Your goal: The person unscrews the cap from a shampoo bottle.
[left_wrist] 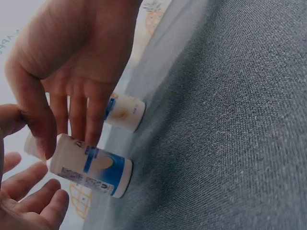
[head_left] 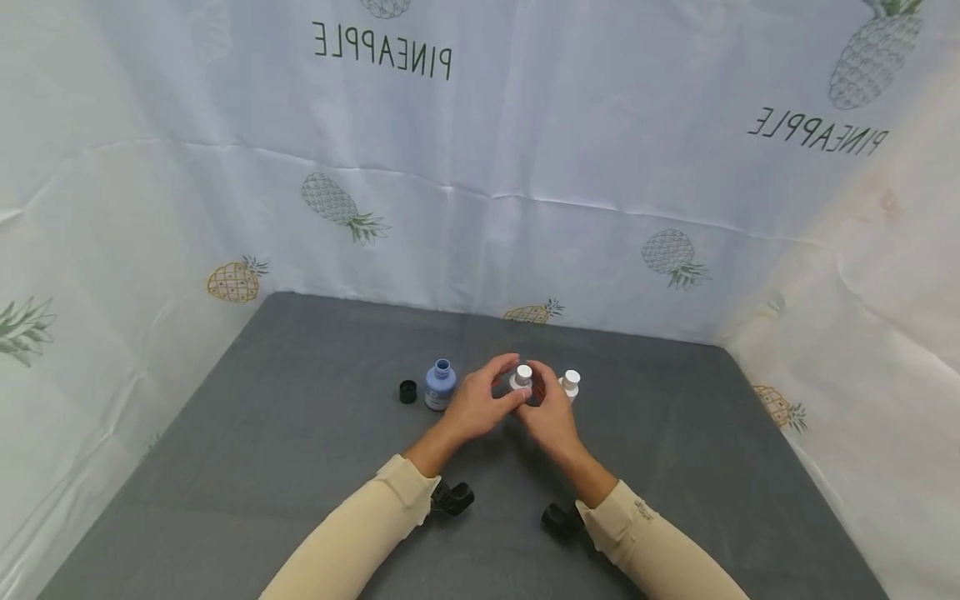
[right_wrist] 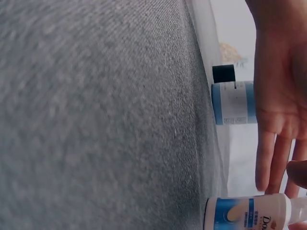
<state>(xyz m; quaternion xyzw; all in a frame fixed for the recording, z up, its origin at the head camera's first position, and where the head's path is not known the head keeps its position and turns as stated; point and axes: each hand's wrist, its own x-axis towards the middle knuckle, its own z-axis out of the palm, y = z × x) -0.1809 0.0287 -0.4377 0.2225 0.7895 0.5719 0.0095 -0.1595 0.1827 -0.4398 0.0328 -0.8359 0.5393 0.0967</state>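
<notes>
A small white bottle (head_left: 521,383) with a white cap stands upright between my hands; its blue-and-white label (left_wrist: 105,165) shows in the left wrist view. My left hand (head_left: 480,402) arches around its left side, with the thumb across the front. From the right, my right hand (head_left: 551,417) curves around it, and the two thumbs meet in front. In the head view, gaps show between the index fingers and the bottle. The left hand's fingers (right_wrist: 266,163) extend straight beyond the bottle. Right-hand fingers (left_wrist: 91,115) reach behind it, the thumb close to its neck.
Just right of my right hand stands a second white bottle (head_left: 571,383). Left of my left hand is an uncapped blue bottle (head_left: 440,387), beside a black cap (head_left: 407,392). The grey table (head_left: 300,433) is bordered by pineapple-print curtains (head_left: 480,233).
</notes>
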